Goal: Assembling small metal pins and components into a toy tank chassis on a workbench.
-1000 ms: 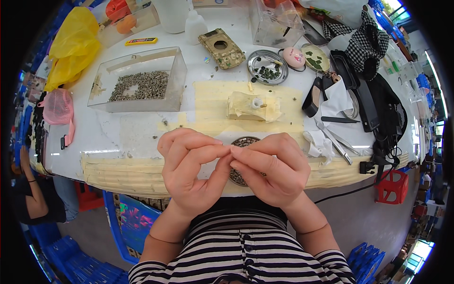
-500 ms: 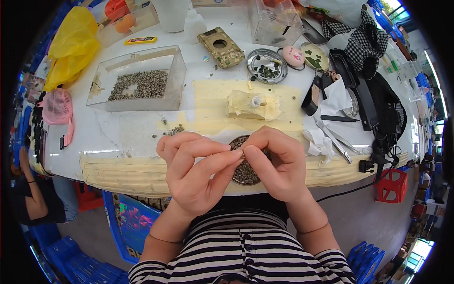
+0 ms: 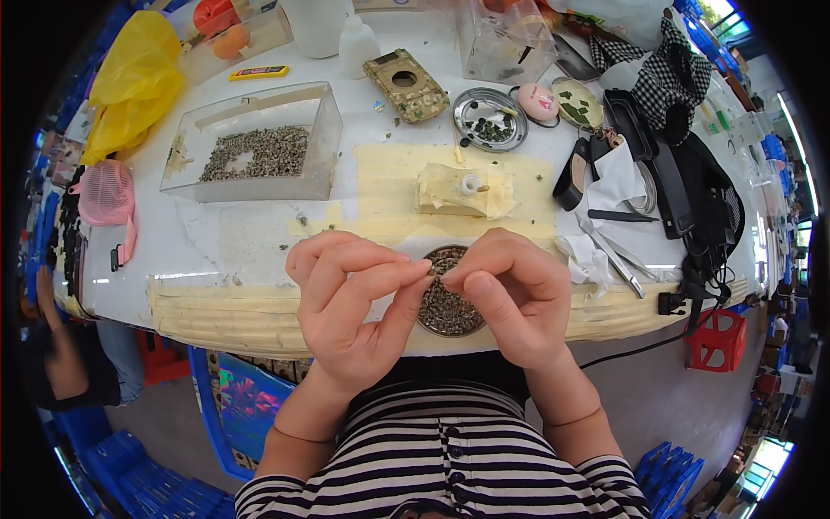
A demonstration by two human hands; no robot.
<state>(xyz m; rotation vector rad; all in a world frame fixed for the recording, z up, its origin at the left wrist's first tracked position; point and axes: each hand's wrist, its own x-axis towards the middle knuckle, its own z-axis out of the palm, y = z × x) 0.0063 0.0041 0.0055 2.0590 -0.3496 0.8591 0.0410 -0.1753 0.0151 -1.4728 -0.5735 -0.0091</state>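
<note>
My left hand [image 3: 354, 298] is closed in a pinch, thumb and forefinger together over a round metal dish. A tiny bit shows at its fingertips, too small to name. My right hand [image 3: 523, 298] faces it with curled fingers, thumb tip drawn back from the forefinger tip, and I see nothing between them. The two hands are a little apart. Beneath them, the round dish [image 3: 453, 332] is full of small brownish-grey parts, its edges partly covered by my fingers. Just beyond sits a block wrapped in cream tape [image 3: 441, 195] with a white round piece on top.
A clear box [image 3: 328, 173] of similar small parts stands at left. Behind are a camouflage model tank hull [image 3: 406, 85] and a metal dish [image 3: 458, 125] of green bits. Tweezers [image 3: 618, 268], a tissue and black straps lie at right. A pink strainer [image 3: 105, 195] lies far left.
My hands have parted slightly at the fingertips, and my right thumb has drawn back. More of the dish of parts shows between them. The view has shifted slightly.
</note>
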